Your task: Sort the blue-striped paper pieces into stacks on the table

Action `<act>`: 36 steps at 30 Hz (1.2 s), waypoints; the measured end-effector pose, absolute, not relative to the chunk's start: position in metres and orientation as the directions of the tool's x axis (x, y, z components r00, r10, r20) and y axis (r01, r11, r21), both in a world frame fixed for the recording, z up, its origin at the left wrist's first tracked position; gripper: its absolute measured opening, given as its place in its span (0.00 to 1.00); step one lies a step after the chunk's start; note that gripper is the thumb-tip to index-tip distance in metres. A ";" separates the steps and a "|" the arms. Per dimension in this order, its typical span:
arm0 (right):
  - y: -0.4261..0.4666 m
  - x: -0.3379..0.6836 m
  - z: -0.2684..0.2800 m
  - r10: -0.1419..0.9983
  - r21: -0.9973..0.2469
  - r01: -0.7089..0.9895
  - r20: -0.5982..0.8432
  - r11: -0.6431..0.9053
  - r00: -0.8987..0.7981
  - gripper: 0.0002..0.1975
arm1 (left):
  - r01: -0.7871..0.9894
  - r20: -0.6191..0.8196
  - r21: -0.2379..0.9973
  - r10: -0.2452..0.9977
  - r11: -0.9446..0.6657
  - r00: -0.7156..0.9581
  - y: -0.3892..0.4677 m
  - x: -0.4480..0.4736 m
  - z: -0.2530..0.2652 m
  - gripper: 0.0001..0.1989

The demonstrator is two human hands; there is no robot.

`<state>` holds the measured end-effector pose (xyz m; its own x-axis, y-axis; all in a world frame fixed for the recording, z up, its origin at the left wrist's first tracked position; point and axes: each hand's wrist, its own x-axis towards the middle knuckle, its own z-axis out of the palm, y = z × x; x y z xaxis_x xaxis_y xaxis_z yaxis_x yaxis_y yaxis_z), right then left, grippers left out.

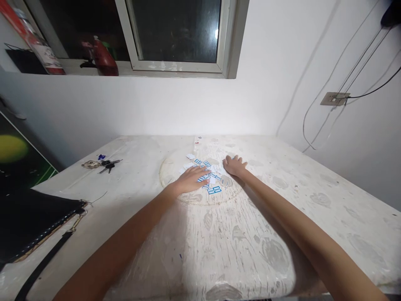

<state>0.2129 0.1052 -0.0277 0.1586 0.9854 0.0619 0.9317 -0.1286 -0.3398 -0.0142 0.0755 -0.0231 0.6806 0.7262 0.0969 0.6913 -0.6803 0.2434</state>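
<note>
small, flat, white cards [214, 190] are lying in a messy pile near the middle of the table [219, 234]. they are looking thin, like stiff paper, and many are showing blue boxes and lines. some are sitting on top of others, and a few are showing plain white.

the left hand [191, 179] is lying palm down over the pile, with its fingers stretching out and a little apart. the right hand [234, 166] is resting palm down at the far right edge of the pile, its fingers bending a bit and sitting slightly apart. what is under that palm is hiding, so i cannot tell.

a big, faint, yellowish ring [161, 171] is going around the pile. the table is wearing a shiny, wrinkly, pale cover with gray leaf shapes and thin, crackly streaks.

over on the left, dark metal keys [109, 165] are lying beside a small blue thing [101, 157]. closer in, a black bag [37, 217] is lying with its strap [46, 259] hanging from a shiny metal clip [77, 221].

behind, a smooth white wall [175, 104] is standing under a dark window [178, 31]. a round red bottle [104, 58] is sitting on the sill. wires are dangling by a wall socket [333, 99] on the right.
</note>
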 end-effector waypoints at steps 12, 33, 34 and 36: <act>0.084 0.163 -0.024 0.842 -0.666 0.573 0.164 0.479 -0.514 0.20 | 0.931 0.310 0.210 0.924 -0.297 0.225 0.116 -0.055 -0.032 0.20; 0.087 0.201 -0.029 0.917 -0.679 0.635 0.378 0.368 -0.127 0.22 | 0.547 0.267 0.708 0.886 -0.447 0.378 0.099 -0.044 -0.015 0.34; 0.088 0.204 -0.030 0.926 -0.673 0.648 0.347 0.355 -0.148 0.22 | 0.581 0.248 0.677 0.884 -0.451 0.397 0.097 -0.044 -0.016 0.35; 0.088 0.211 -0.032 0.937 -0.676 0.651 0.292 0.344 -0.192 0.23 | 0.580 0.210 0.669 0.866 -0.466 0.454 0.094 -0.044 -0.018 0.36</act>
